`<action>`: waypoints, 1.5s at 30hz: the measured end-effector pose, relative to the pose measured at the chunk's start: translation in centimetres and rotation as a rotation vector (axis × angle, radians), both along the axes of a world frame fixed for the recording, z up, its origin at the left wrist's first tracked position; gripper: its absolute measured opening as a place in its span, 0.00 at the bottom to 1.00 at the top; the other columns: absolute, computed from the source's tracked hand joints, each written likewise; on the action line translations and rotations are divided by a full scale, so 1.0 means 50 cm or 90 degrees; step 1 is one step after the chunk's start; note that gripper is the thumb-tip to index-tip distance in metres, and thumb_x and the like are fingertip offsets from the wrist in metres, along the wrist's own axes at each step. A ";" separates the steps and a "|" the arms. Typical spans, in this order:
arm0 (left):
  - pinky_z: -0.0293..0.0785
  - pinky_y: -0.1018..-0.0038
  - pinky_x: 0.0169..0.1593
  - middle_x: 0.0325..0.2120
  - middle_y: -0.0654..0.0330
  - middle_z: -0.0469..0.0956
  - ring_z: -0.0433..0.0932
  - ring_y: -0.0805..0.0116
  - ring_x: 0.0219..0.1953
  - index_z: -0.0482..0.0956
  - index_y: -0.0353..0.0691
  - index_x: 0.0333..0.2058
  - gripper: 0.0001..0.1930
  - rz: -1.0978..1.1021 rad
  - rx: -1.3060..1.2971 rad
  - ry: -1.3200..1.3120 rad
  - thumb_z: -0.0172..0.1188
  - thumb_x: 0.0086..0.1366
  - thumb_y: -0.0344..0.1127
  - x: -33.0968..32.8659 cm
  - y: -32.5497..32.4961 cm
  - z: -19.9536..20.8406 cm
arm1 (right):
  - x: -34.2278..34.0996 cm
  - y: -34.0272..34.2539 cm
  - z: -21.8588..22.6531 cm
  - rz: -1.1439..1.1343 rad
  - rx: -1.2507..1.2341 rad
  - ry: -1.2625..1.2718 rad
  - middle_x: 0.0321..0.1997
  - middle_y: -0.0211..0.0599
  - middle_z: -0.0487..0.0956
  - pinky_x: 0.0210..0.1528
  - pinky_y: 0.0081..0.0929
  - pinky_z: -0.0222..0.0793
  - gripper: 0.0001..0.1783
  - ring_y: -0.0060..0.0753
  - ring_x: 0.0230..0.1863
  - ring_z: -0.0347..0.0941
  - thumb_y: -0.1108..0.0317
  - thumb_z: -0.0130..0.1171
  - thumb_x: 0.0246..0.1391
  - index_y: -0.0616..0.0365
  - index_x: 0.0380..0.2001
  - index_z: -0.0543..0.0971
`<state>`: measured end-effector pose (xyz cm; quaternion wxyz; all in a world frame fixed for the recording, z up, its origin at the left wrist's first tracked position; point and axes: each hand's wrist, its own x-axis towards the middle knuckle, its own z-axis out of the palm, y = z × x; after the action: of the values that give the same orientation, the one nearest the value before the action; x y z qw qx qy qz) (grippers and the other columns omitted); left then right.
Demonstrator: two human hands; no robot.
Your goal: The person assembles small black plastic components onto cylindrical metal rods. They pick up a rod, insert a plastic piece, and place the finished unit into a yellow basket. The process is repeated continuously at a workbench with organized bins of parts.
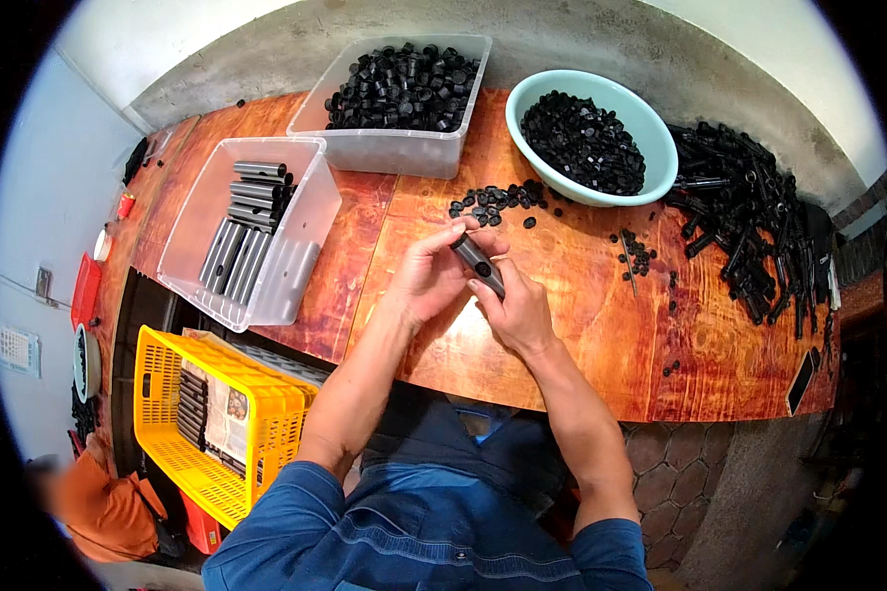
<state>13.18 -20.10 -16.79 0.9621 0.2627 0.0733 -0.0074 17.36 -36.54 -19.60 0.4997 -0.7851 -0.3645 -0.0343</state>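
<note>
Head view, left grip (428,276) and right grip (520,312) clamped on smooth, cylindrical dark tube (473,258)

Bright light left white glare at mid-frame on the glossy wooden counter (591,345); fisheye distortion curved its edges, and black darkness filled the corners.

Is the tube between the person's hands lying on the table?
No, the right hand grips the dark tube above the wooden table, the left hand at its far end.
</note>
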 end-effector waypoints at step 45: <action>0.70 0.53 0.63 0.41 0.58 0.83 0.79 0.52 0.53 0.79 0.45 0.45 0.11 -0.037 0.038 0.005 0.63 0.67 0.40 0.003 0.022 -0.005 | -0.005 -0.006 0.033 0.097 0.034 0.239 0.23 0.41 0.78 0.29 0.33 0.71 0.17 0.36 0.24 0.77 0.58 0.63 0.61 0.63 0.41 0.76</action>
<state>13.31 -19.00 -17.03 0.9530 0.2930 0.0696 -0.0345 17.10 -36.84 -17.94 0.5808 -0.7341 -0.3225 0.1407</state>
